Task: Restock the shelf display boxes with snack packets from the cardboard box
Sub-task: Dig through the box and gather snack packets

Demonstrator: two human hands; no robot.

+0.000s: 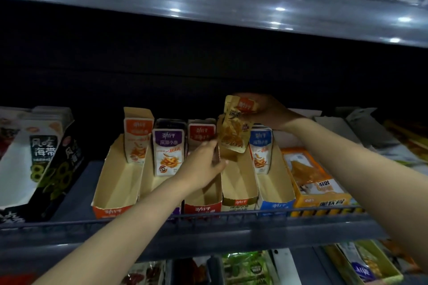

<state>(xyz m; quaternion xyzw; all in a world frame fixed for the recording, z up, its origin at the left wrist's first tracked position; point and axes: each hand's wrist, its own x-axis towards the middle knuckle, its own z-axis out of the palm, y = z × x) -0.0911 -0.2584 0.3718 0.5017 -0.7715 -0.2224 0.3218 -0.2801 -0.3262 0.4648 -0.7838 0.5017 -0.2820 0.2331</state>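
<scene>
Just above the gold cardboard display box (238, 201), a small bunch of gold foil snack packets (234, 132) hangs in the air, tilted a little. The right hand (266, 111) grips them by the top, with the fingers curled over the upper edge. The left hand (203, 164) reaches in from below with its fingers held close together. Their tips are at the lower left corner of the packets, by the wall of the red cardboard display box (201, 209) (whether they pinch something, I cannot tell).

The gold box stands between the red one and a blue cardboard display box (275, 205). Further left are a purple cardboard display box (148, 185) and an orange cardboard display box (108, 211). These four each keep a few white packets upright at the back. All five boxes touch side by side along the front edge of the dark metal shelf (69, 192), behind its thin wire rail (231, 217).
</scene>
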